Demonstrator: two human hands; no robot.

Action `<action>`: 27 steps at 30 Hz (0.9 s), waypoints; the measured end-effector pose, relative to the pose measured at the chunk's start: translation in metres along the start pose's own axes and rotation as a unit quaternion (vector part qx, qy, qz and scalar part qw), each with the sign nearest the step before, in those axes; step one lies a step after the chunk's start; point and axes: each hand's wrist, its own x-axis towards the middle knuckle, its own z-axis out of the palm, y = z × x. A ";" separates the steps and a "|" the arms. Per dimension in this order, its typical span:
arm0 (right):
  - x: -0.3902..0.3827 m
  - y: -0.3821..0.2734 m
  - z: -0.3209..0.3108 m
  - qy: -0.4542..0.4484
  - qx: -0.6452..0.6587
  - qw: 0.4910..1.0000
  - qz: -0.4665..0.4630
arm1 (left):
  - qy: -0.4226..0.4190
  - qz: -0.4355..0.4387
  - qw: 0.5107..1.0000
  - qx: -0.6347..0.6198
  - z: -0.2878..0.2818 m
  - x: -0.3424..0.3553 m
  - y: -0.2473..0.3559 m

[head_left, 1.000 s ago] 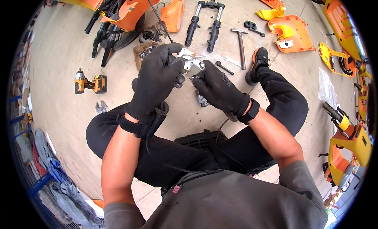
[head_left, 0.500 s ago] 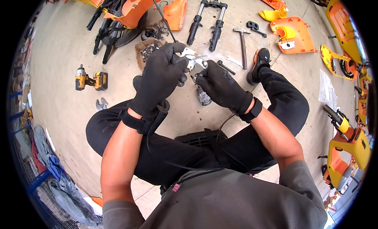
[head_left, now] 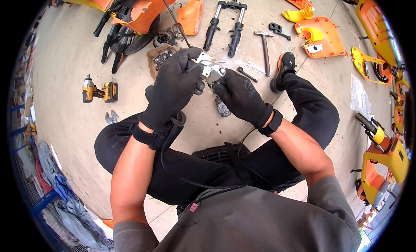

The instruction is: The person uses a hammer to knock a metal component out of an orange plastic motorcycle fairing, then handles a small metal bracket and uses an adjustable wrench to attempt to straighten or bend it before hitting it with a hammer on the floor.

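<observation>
My gloved left hand [head_left: 173,81] is closed on a small silvery metal bracket assembly [head_left: 204,61], with bent fingers at its left side. My gloved right hand [head_left: 240,98] grips the same assembly from the lower right, thumb against it. The piece is held up between both hands above the floor, its underside largely hidden by fingers. Beneath it, a grey metal object [head_left: 223,107] is partly covered by my right hand; I cannot make out what it is. A short black tool [head_left: 247,74] lies just beyond my right hand, and a box of hardware [head_left: 154,63] sits behind my left.
A yellow-black cordless drill [head_left: 99,92] and adjustable wrench [head_left: 111,117] lie at left. A front fork [head_left: 236,37], hammer [head_left: 266,57] and orange panels [head_left: 325,40] lie ahead. Orange-black vehicle parts [head_left: 138,18] are at upper left, yellow scooters [head_left: 381,161] at right. My crossed legs surround the work.
Both hands keep their grip on the bracket with only slight movement. More of the grey object beneath shows than a second ago. The view shifted slightly and returned.
</observation>
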 end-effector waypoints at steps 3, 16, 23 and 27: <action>0.000 -0.002 0.002 0.007 0.006 1.000 0.006 | -0.004 0.001 1.000 -0.002 -0.001 0.000 -0.002; 0.001 0.001 0.011 0.033 -0.052 0.998 0.017 | 0.020 -0.001 1.000 -0.007 0.005 -0.007 -0.003; 0.002 0.002 0.014 0.054 -0.042 0.998 0.013 | 0.023 0.004 1.000 -0.001 0.005 -0.005 -0.005; 0.003 0.004 0.013 0.068 0.000 0.998 0.009 | 0.015 0.019 1.000 -0.006 0.008 -0.006 -0.004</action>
